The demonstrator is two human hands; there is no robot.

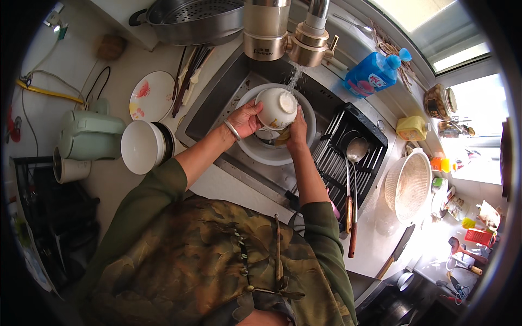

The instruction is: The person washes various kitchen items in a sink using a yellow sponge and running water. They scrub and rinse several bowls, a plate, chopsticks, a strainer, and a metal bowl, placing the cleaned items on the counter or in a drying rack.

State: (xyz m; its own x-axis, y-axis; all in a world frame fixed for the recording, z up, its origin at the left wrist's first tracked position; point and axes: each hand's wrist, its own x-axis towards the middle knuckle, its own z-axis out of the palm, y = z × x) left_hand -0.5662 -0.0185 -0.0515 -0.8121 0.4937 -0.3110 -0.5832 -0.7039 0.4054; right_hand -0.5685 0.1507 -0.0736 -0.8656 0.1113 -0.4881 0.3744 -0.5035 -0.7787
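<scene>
My left hand (pixel 245 119), with a bracelet at the wrist, grips the left side of a white ceramic bowl (pixel 275 106) with a printed pattern. The bowl is tilted with its foot ring facing up, under water running from the faucet (pixel 310 42). My right hand (pixel 297 128) holds the bowl's right side, its fingers partly hidden. Below the bowl, a white basin (pixel 261 157) stands in the steel sink (pixel 216 142); a patterned piece shows inside it, too covered to name.
Left of the sink are stacked bowls (pixel 140 146), a floral plate (pixel 151 95) and chopsticks (pixel 191 77). Two ladles (pixel 354 171) lie across a black drying rack (pixel 367 118) on the right. Beyond are a blue detergent bottle (pixel 369 77), a white colander (pixel 408 187) and a knife (pixel 397 248).
</scene>
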